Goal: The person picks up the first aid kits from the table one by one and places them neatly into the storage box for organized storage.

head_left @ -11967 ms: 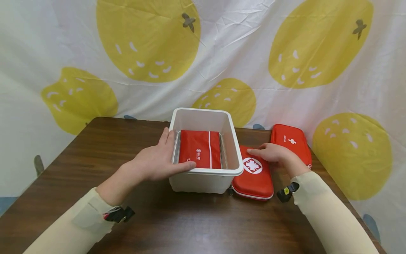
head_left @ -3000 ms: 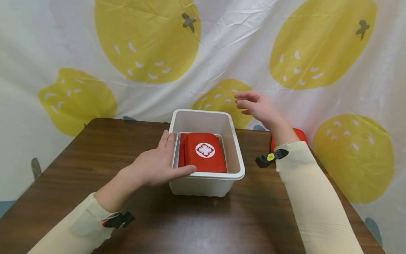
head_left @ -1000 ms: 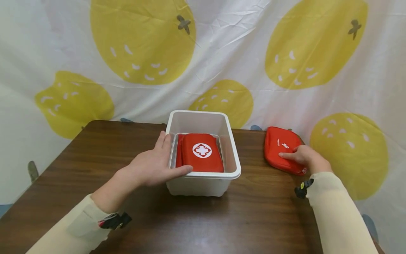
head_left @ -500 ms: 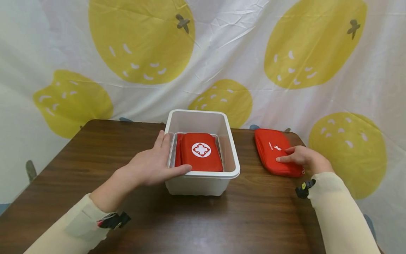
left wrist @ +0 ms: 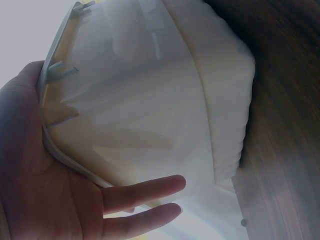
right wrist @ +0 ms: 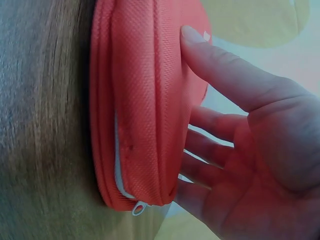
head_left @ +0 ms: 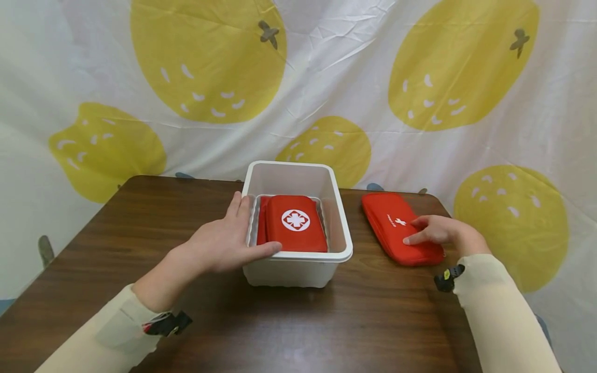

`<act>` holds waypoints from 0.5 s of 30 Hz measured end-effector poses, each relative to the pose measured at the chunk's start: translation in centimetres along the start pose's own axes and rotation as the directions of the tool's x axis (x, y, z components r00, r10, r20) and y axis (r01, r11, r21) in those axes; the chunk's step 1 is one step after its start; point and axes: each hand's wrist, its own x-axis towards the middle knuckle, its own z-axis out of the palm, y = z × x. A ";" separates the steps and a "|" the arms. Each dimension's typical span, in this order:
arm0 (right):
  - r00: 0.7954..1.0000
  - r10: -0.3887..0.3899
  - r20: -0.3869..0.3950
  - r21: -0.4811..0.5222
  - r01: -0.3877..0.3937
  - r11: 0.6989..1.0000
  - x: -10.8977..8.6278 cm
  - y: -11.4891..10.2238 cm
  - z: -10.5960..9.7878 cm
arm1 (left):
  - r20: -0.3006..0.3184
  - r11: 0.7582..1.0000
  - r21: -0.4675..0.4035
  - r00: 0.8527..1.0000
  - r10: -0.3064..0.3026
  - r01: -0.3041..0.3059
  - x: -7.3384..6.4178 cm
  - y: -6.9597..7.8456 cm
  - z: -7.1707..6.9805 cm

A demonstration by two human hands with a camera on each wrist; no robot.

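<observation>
My left hand (head_left: 221, 241) rests at the near left corner of a white plastic bin (head_left: 291, 272). Its fingers lie straight against the outside wall, as the left wrist view also shows, and its thumb lies along the front rim. Inside the bin, a red first-aid case (head_left: 303, 238) with a white round emblem overlaps another red item (head_left: 262, 228). My right hand (head_left: 436, 231) holds a soft red first-aid pouch (head_left: 384, 207) with a small white cross. The thumb presses its top while the other fingers reach round its far side, partly hidden. A zipper pull (right wrist: 139, 207) shows at the pouch's corner.
The bin and pouch are on a dark wood table (head_left: 303, 326), the pouch to the bin's right. Behind the table hangs a white curtain (head_left: 336, 67) printed with yellow lemons. The table's far right corner lies just beyond the pouch.
The case beside the bin went into it earlier. Over the last second the red pouch has turned and shifted left toward the bin under my right hand. My left hand has kept its place.
</observation>
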 end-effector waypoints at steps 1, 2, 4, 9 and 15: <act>1.000 -0.007 0.002 0.001 0.007 1.000 -0.1 -0.2 0.1 | -0.001 1.000 0.001 1.000 -0.001 0.001 0.0 0.0 0.0; 1.000 -0.013 0.004 0.001 0.013 1.000 -0.3 -0.4 0.2 | -0.001 1.000 0.001 1.000 -0.002 0.002 0.0 0.0 0.0; 1.000 -0.026 0.009 0.005 0.026 1.000 -0.4 -0.7 0.3 | 0.001 1.000 0.002 1.000 -0.003 0.003 0.0 0.0 0.0; 0.998 -0.057 0.008 -0.003 0.057 0.998 -0.5 -1.4 0.8 | 0.001 1.000 0.007 1.000 -0.004 0.004 0.1 0.0 0.0; 0.998 -0.056 -0.001 -0.056 0.056 0.997 -0.4 -2.6 1.3 | -0.003 1.000 0.012 1.000 -0.005 0.005 0.1 0.1 0.1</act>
